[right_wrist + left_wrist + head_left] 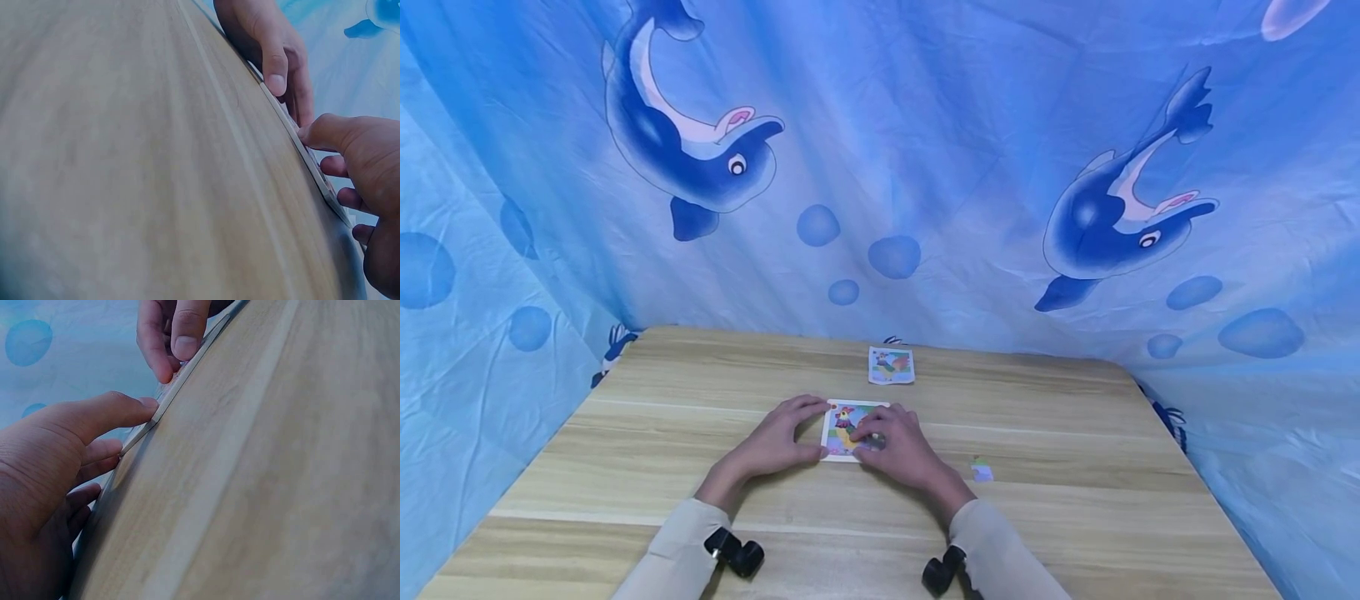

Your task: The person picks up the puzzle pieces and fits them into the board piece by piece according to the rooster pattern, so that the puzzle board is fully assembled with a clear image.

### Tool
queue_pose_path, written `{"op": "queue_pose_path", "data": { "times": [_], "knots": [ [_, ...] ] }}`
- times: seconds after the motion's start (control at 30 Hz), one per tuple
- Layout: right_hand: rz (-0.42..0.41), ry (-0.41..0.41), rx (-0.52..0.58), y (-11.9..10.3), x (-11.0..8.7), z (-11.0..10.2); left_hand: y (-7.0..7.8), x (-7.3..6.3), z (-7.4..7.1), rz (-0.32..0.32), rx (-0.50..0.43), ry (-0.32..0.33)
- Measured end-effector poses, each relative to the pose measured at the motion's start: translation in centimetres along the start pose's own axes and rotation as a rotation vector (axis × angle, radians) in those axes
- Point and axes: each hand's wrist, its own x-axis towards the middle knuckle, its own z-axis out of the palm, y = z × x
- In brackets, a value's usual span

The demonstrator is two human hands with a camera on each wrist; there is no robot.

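Observation:
A small square jigsaw puzzle [842, 423] with a white frame and a colourful rooster picture lies on the wooden table. My left hand [784, 435] holds its left side, thumb at the near corner and index finger at the far corner. Over the puzzle's right part is my right hand [895, 443], fingers bent down onto the picture and thumb at the near edge; it covers that part of the picture. In the right wrist view, the right thumb [325, 132] lies on the frame's edge with the other fingers curled beyond it.
A loose puzzle piece [982, 471], green and pale lilac, lies on the table to the right of my right hand. Behind the puzzle is a card [891, 366] with a similar rooster picture. A blue dolphin-print curtain [880, 167] hangs behind the table [820, 533].

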Motion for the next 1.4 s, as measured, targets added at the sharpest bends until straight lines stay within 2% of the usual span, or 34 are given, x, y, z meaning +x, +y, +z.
{"op": "queue_pose_path", "data": {
  "times": [0.47, 0.7, 0.93, 1.13, 1.23, 1.4],
  "knots": [
    [0.027, -0.008, 0.035, 0.6, -0.1, 0.1, 0.1, 0.1, 0.2, 0.000, 0.001, -0.004],
    [0.053, -0.010, 0.117, 0.7, -1.2, -1.4, 0.0, 0.2, 0.4, -0.003, 0.000, -0.002],
    [0.159, -0.011, 0.135, 2.1, -3.8, -4.8, 0.1, 0.1, 0.3, -0.002, 0.013, 0.003],
    [0.116, 0.099, 0.063, 4.8, -7.2, -7.6, 0.4, 0.0, 0.0, 0.009, 0.018, 0.004],
    [0.125, 0.127, 0.031, 6.1, -8.9, -8.8, 0.3, 0.0, 0.0, 0.005, 0.018, 0.003],
    [0.209, 0.064, 0.056, 7.6, -11.2, -10.5, 0.2, -0.1, -0.1, 0.005, 0.017, 0.004]
  ]
}}
